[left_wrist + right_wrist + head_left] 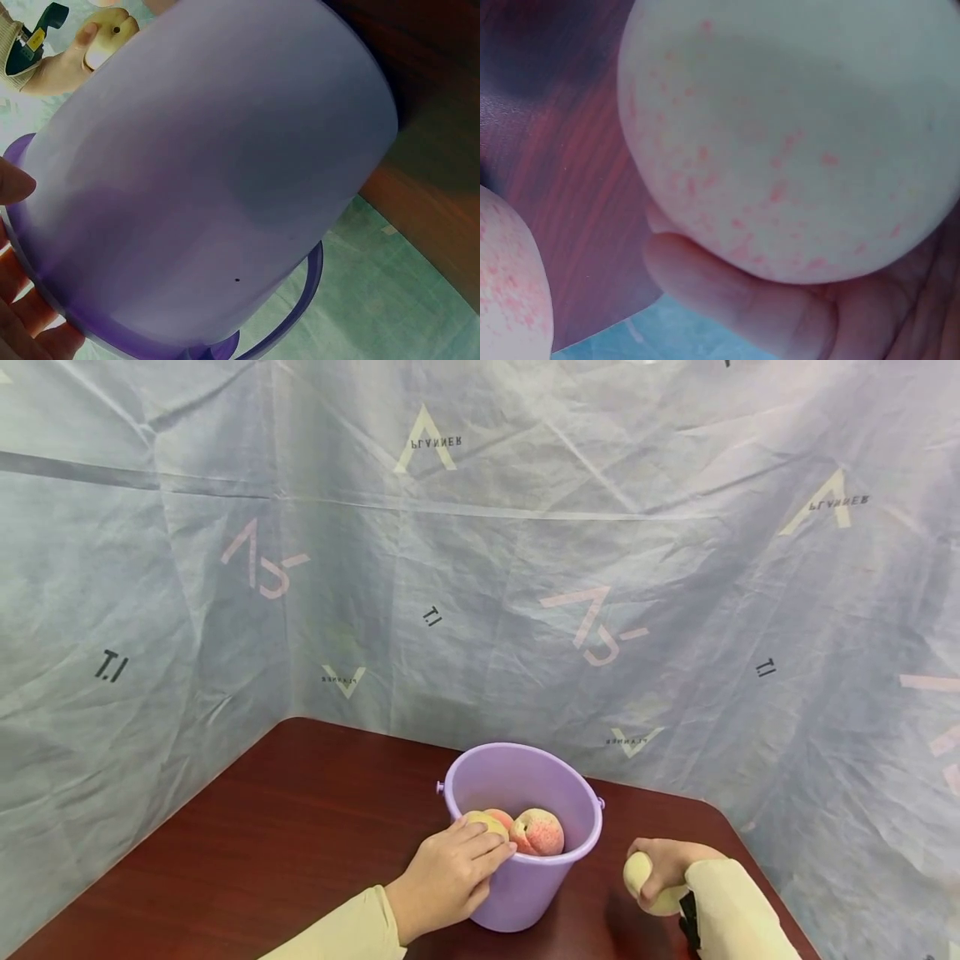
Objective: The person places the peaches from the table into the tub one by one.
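Observation:
A purple bucket (517,885) stands on the table with a pink-speckled peach (538,832) and others inside. My left hand (446,877) grips its near-left rim, the thumb (13,184) outside and the fingers over the edge. Close against those fingers is a yellowish peach (491,825), partly covered by them. To the right of the bucket, my right hand (663,864) holds a pale peach (795,142), its thumb across it. Past that thumb, a second pink-speckled peach (510,292) shows at the lower left of the right wrist view.
Dark reddish-brown table (247,835) lies under the bucket, its rounded corners at the back. Grey printed sheeting (480,568) hangs behind and along both sides. The bucket's handle (307,289) shows low in the left wrist view.

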{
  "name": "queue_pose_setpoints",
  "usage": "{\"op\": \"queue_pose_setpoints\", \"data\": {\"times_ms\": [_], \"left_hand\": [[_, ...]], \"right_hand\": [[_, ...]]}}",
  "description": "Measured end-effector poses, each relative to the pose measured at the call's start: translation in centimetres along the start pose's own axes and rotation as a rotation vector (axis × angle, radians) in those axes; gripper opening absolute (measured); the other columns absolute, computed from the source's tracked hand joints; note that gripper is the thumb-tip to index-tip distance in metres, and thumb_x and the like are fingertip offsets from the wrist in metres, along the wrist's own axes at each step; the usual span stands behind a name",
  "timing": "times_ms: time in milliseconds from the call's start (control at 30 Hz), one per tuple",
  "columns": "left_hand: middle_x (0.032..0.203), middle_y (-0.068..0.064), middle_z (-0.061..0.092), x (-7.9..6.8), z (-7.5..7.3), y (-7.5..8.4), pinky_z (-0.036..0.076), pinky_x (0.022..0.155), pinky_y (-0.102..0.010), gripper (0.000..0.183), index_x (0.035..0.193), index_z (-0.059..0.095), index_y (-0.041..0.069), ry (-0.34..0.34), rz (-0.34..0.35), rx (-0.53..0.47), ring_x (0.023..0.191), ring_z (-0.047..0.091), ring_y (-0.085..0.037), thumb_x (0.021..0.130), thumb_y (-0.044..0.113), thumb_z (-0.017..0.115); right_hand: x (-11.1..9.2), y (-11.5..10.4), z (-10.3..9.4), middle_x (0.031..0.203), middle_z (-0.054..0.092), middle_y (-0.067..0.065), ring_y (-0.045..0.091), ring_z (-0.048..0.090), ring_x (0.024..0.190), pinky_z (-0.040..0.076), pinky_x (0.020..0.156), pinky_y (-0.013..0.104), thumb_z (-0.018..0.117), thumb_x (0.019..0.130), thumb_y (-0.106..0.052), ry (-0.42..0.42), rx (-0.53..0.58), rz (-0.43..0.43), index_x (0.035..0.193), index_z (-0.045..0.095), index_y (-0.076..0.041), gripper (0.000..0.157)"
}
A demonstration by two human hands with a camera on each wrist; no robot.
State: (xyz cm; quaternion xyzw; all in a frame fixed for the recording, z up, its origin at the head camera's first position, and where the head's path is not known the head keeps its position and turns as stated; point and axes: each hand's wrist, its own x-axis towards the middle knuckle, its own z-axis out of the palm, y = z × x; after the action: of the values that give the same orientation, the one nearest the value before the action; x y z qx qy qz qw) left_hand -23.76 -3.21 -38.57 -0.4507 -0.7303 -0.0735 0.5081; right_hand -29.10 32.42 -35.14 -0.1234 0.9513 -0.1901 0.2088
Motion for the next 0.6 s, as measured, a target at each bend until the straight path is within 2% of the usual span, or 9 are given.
{"op": "queue_pose_setpoints", "data": {"times_ms": [200,433,600], "left_hand": [[0.1,0.006,0.067,0.0,0.1,0.2,0.053,0.087,-0.035,0.039,0.104,0.072,0.015,-0.018,-0.028,-0.02,0.096,0.061,-0.012,0.066,0.012,0.066],[0.099,0.006,0.067,0.0,0.1,0.0,0.054,0.085,-0.035,0.039,0.104,0.072,0.014,0.021,0.017,0.026,0.094,0.062,-0.012,0.066,0.012,0.061],[0.099,0.006,0.067,-0.1,0.0,0.0,0.054,0.085,-0.035,0.039,0.104,0.072,0.014,0.018,0.014,0.026,0.094,0.062,-0.012,0.067,0.012,0.061]], "right_hand": [[-0.2,-0.3,-0.6,0.081,0.054,0.005,0.019,0.053,0.074,0.046,0.064,0.03,0.071,0.057,0.0,-0.02,0.009,0.0,0.097,0.057,-0.012,0.044],[-0.1,-0.8,-1.1,0.08,0.054,0.005,0.018,0.053,0.074,0.045,0.065,0.029,0.072,0.056,0.0,-0.024,0.0,-0.014,0.095,0.057,-0.012,0.044],[-0.3,-1.4,-1.8,0.08,0.054,0.004,0.017,0.052,0.074,0.045,0.065,0.029,0.072,0.056,0.0,-0.028,-0.015,-0.019,0.095,0.057,-0.012,0.043]]}}
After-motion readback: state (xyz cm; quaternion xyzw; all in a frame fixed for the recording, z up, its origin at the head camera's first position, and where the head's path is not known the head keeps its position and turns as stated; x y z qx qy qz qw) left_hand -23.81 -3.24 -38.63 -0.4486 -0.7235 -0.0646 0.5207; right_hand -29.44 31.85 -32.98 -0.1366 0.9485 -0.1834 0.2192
